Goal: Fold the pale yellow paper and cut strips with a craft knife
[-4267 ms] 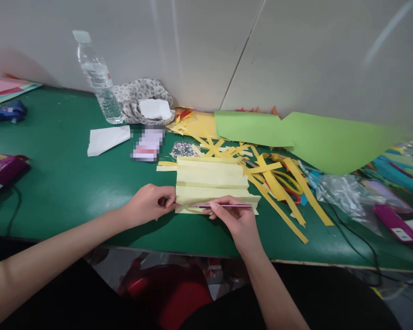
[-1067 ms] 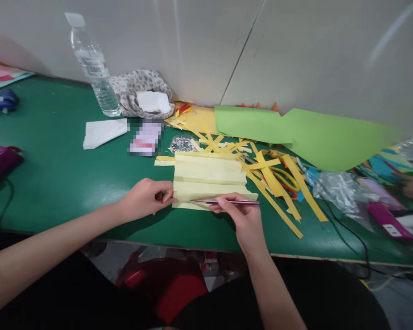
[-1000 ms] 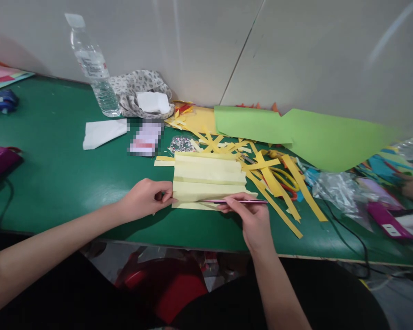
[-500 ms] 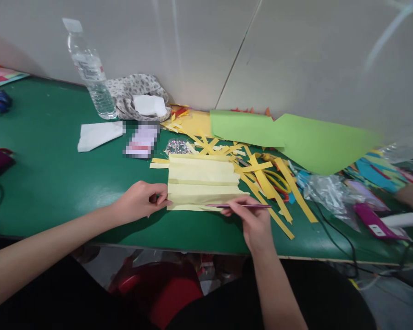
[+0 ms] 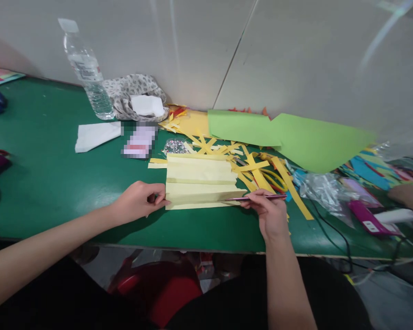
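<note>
Our left hand [image 5: 140, 200] pinches the pleated yellow paper [image 5: 199, 181]; our right hand [image 5: 269, 211] grips a thin stick [image 5: 258, 198] at its edge, yellow strips [image 5: 261, 172] just beyond.

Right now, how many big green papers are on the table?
2. One green sheet lies behind the yellow strips; the other green sheet lies right of it, touching or overlapping. More may be hidden under the pile.

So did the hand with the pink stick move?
Yes. The right hand slid its pink stick rightward, off the pleated yellow paper.
</note>
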The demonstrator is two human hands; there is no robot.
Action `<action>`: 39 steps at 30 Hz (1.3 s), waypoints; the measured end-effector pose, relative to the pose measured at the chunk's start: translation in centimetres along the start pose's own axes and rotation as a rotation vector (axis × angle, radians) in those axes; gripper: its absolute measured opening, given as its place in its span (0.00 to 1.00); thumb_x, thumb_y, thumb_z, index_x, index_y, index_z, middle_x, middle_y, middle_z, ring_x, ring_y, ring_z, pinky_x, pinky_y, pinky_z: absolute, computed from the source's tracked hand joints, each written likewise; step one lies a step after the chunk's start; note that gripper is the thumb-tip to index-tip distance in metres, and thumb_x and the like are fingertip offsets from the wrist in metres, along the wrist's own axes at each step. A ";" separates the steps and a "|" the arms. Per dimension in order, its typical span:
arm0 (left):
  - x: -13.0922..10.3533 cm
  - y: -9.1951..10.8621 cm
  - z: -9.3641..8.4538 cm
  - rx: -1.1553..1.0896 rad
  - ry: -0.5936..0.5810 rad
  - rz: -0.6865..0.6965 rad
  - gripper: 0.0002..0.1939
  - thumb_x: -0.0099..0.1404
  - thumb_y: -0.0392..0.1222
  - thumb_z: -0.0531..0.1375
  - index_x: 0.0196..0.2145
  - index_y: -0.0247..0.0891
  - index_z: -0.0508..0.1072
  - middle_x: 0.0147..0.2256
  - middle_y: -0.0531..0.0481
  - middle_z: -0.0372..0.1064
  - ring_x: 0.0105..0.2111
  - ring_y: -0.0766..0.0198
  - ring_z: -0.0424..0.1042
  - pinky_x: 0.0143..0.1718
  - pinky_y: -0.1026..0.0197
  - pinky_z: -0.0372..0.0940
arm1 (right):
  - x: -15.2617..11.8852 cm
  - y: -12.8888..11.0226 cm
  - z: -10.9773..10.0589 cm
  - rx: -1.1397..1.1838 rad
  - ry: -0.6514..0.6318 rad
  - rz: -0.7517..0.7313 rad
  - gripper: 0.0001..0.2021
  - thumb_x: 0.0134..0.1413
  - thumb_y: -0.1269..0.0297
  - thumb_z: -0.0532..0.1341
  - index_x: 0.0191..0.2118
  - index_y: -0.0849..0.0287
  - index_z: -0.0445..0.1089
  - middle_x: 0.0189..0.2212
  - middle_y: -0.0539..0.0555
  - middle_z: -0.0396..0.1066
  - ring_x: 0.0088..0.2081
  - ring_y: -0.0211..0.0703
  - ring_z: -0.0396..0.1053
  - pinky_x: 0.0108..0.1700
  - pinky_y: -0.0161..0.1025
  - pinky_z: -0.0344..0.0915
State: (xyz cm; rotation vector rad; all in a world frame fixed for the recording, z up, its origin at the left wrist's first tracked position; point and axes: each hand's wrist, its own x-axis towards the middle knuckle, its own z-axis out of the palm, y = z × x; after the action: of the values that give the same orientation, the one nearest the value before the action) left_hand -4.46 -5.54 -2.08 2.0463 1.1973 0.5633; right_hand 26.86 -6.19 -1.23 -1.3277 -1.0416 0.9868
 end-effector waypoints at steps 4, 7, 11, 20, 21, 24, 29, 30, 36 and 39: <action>-0.1 -0.3 -0.1 -0.018 -0.002 -0.014 0.17 0.60 0.44 0.55 0.20 0.39 0.51 0.14 0.62 0.52 0.13 0.75 0.60 0.18 0.72 0.52 | -0.2 -0.1 0.1 0.036 -0.026 0.016 0.04 0.39 0.69 0.63 0.19 0.60 0.70 0.15 0.48 0.69 0.19 0.37 0.68 0.23 0.34 0.65; -0.1 -0.7 -1.2 0.095 0.025 0.008 0.15 0.60 0.44 0.55 0.20 0.39 0.55 0.15 0.61 0.55 0.15 0.75 0.60 0.19 0.72 0.52 | -0.7 -0.3 0.7 0.058 -0.065 0.060 0.04 0.39 0.67 0.64 0.20 0.60 0.69 0.16 0.49 0.69 0.19 0.38 0.68 0.23 0.34 0.65; -0.3 -1.0 -3.6 0.328 0.109 0.078 0.16 0.55 0.50 0.60 0.23 0.39 0.58 0.16 0.61 0.59 0.16 0.73 0.59 0.20 0.69 0.52 | -1.9 -0.6 2.1 0.062 -0.128 0.102 0.05 0.41 0.66 0.64 0.21 0.60 0.69 0.16 0.49 0.70 0.20 0.37 0.68 0.25 0.33 0.65; 0.4 0.1 -2.0 0.588 0.215 0.301 0.20 0.62 0.53 0.55 0.47 0.39 0.65 0.45 0.45 0.70 0.45 0.56 0.68 0.46 0.56 0.61 | -4.2 -0.6 4.7 0.092 -0.246 0.107 0.06 0.43 0.64 0.65 0.24 0.60 0.69 0.18 0.50 0.71 0.23 0.37 0.67 0.28 0.34 0.63; 0.5 0.2 -1.5 0.607 0.210 0.313 0.21 0.63 0.53 0.54 0.49 0.39 0.64 0.46 0.45 0.70 0.47 0.55 0.67 0.48 0.54 0.59 | -4.2 -0.6 4.8 0.092 -0.246 0.103 0.06 0.43 0.64 0.65 0.24 0.60 0.69 0.18 0.50 0.71 0.22 0.37 0.67 0.28 0.34 0.63; 0.7 0.1 -0.6 0.625 0.196 0.279 0.18 0.66 0.50 0.52 0.49 0.38 0.65 0.44 0.45 0.72 0.45 0.55 0.69 0.50 0.50 0.58 | -4.2 -0.7 4.7 0.089 -0.239 0.096 0.06 0.43 0.64 0.65 0.23 0.60 0.69 0.17 0.49 0.71 0.22 0.37 0.66 0.28 0.34 0.62; 0.3 0.3 0.1 0.597 0.221 0.224 0.15 0.65 0.49 0.54 0.44 0.38 0.69 0.42 0.45 0.73 0.42 0.55 0.70 0.43 0.54 0.63 | -3.9 -0.5 4.7 0.088 -0.199 0.057 0.06 0.44 0.65 0.64 0.23 0.60 0.69 0.18 0.50 0.71 0.22 0.36 0.66 0.28 0.33 0.62; 0.2 0.3 0.3 0.592 0.227 0.226 0.14 0.64 0.49 0.55 0.43 0.38 0.69 0.41 0.46 0.73 0.41 0.56 0.70 0.42 0.54 0.63 | -3.9 -0.4 4.8 0.086 -0.194 0.046 0.06 0.44 0.65 0.64 0.23 0.60 0.69 0.18 0.50 0.71 0.22 0.36 0.67 0.28 0.33 0.62; -0.1 0.4 0.9 0.636 0.259 0.277 0.10 0.65 0.46 0.55 0.40 0.39 0.71 0.38 0.48 0.72 0.37 0.58 0.70 0.38 0.57 0.62 | -4.2 -0.5 4.9 0.146 -0.187 -0.012 0.06 0.44 0.66 0.63 0.22 0.60 0.69 0.17 0.48 0.69 0.21 0.36 0.67 0.27 0.33 0.62; 0.0 0.4 0.9 0.668 0.307 0.289 0.09 0.66 0.44 0.54 0.37 0.39 0.71 0.35 0.49 0.72 0.35 0.60 0.69 0.35 0.58 0.61 | -4.3 -0.4 5.0 0.157 -0.189 -0.013 0.06 0.45 0.67 0.63 0.21 0.59 0.68 0.16 0.47 0.68 0.20 0.35 0.66 0.27 0.33 0.61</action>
State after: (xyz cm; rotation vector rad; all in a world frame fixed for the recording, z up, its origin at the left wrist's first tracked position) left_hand -3.66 -5.96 -2.36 2.8076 1.4068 0.6968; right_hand 20.85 -9.09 -1.02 -1.1144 -1.0889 1.1769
